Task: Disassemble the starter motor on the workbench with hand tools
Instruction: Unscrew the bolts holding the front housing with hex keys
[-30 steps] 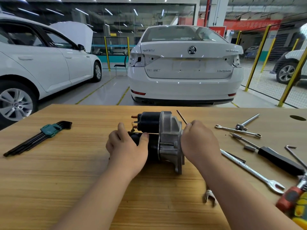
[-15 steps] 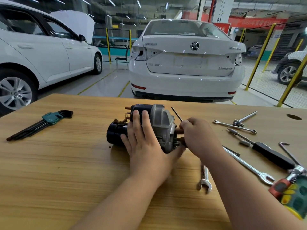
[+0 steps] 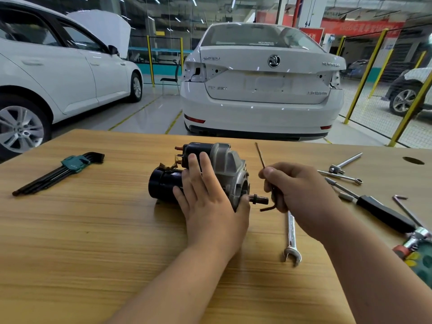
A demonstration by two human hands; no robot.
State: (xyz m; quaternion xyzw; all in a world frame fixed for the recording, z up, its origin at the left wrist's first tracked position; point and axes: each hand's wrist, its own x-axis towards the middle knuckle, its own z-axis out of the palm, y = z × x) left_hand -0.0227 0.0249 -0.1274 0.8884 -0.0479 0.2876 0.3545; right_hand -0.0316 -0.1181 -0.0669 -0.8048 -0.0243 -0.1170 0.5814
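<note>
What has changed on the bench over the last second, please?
The left hand shifted from the black body to lie flat across the starter motor, which turned a little. The right hand drew back rightward from the nose, gripping the hex key. The hex key set and spanner stayed put.

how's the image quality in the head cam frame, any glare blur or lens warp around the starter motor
Head view: the starter motor, left hand and right hand with its hex key are sharp under even overhead light; head view: ceiling lights streak across the white car; head view: wide-angle warp bows the workbench edge and leans the yellow posts.
</note>
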